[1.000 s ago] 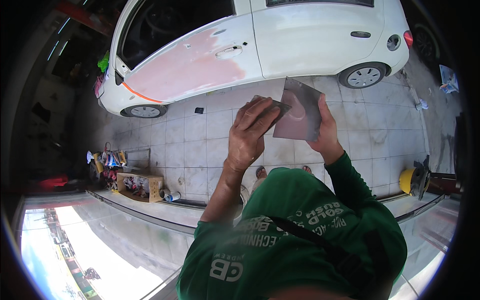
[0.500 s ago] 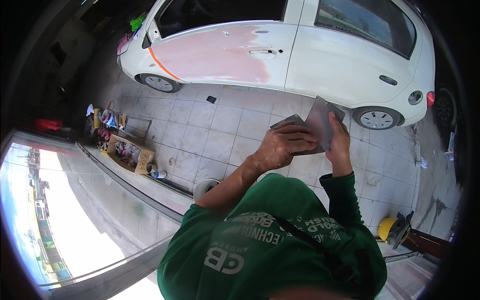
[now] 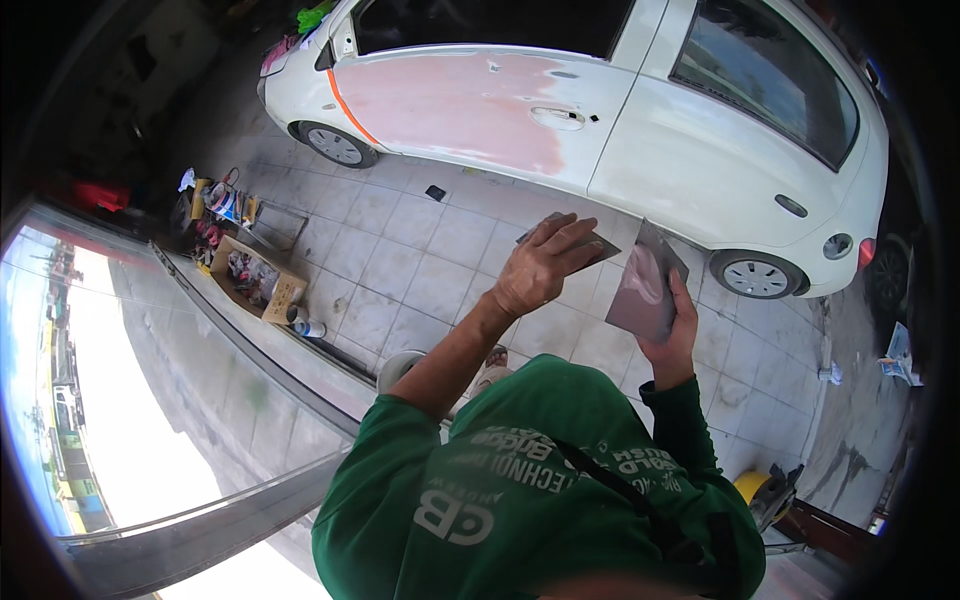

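In my left hand (image 3: 532, 272) is a thin dark putty spreader (image 3: 602, 252), its fingers lying over the top of it. My right hand (image 3: 675, 338) grips a flat grey putty plate (image 3: 640, 312) by its right edge. A smear of pinkish putty (image 3: 648, 275) lies on the plate's face. A small gap separates the spreader from the plate. Beyond my hands stands a white car (image 3: 690, 150). Its front door carries a wide patch of dull pink filler (image 3: 450, 105), with orange tape (image 3: 352, 108) along the patch's left edge.
A cardboard box of odds and ends (image 3: 283, 300) sits at the left, beside a small rack with cans (image 3: 232, 205). A pale bucket (image 3: 400, 368) is near my left elbow. A black-and-yellow tool (image 3: 770, 493) lies at lower right. A small dark object (image 3: 435, 193) rests on the tiles.
The spreader has come away from the plate as my left hand moved up and left. The putty smear on the plate now shows. The view has turned slightly.
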A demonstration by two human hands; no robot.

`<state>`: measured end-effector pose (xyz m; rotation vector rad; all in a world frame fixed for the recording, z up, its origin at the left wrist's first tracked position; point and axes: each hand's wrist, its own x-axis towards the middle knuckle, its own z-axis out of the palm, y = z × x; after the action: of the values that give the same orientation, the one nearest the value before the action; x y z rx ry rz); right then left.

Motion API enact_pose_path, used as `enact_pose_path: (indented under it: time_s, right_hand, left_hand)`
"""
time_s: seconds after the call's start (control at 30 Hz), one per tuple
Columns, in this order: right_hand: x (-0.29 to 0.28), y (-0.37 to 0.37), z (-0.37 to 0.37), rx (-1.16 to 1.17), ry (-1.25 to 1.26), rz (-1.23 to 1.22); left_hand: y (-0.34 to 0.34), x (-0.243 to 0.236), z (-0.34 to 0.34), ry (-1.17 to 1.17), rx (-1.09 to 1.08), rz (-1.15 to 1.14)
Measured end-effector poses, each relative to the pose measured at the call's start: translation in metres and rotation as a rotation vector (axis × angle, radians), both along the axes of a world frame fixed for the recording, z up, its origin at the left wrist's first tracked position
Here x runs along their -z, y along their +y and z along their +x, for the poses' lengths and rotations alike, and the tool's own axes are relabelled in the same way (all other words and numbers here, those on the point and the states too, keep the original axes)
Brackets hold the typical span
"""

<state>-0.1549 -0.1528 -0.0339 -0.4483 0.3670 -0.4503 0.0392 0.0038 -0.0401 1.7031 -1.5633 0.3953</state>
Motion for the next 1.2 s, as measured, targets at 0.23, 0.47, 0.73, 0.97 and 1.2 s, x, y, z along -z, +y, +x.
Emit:
enact_pose_path:
  time_s: [0.23,0.47,0.73,0.97,1.2]
  right_hand:
    - [-0.006,-0.014,0.013,0.014,-0.042,-0.118]
    - [-0.028,0.008,-0.006,-0.043,0.197,-0.528]
    - [-0.017,-0.014,0.009,0.181,0.444,-0.227]
    - [-0.010,-0.019,-0.005,0.108,0.027,-0.064]
    - [0.006,0.006,-0.001,0.012,-0.114,0.047]
  left_hand:
    - [0.004,-0.063,-0.044,0.004,0.240,-0.005]
    - [0.014,-0.044,0.018,0.282,0.107,-0.031]
    - [0.001,-0.029,-0.049,0.118,0.324,0.122]
    - [0.007,-0.089,-0.057,0.383,0.462,-0.254]
    - [-0.021,-0.001,-0.027,0.130,0.091,0.020]
